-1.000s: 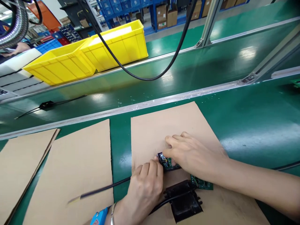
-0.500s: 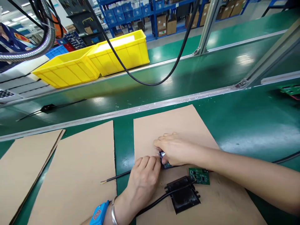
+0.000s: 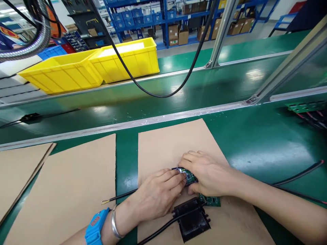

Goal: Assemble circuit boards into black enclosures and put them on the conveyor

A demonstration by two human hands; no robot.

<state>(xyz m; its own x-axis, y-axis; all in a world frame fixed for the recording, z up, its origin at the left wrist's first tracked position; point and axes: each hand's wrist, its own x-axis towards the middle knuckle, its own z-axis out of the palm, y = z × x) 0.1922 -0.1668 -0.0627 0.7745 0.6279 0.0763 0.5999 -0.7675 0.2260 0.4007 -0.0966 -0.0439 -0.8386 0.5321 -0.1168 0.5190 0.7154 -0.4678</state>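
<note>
On the right cardboard sheet, both hands meet at a small green circuit board. My left hand lies over the board's left side, fingers closed together on it; a black cable with bare wire ends comes out beneath this hand. From the right, my right hand grips the board's other side between thumb and fingers. Just below them sit a black plastic case with a thick cable and a second green board beside it.
Two more cardboard sheets lie to the left. Yellow bins stand beyond the metal rail. A black cable hangs in front. Boards with wires are at the right, near a metal post.
The view has shifted, so the scene sits further left. My left hand has flattened and moved onto the board; my right hand has shifted to its right side, showing more of the board.
</note>
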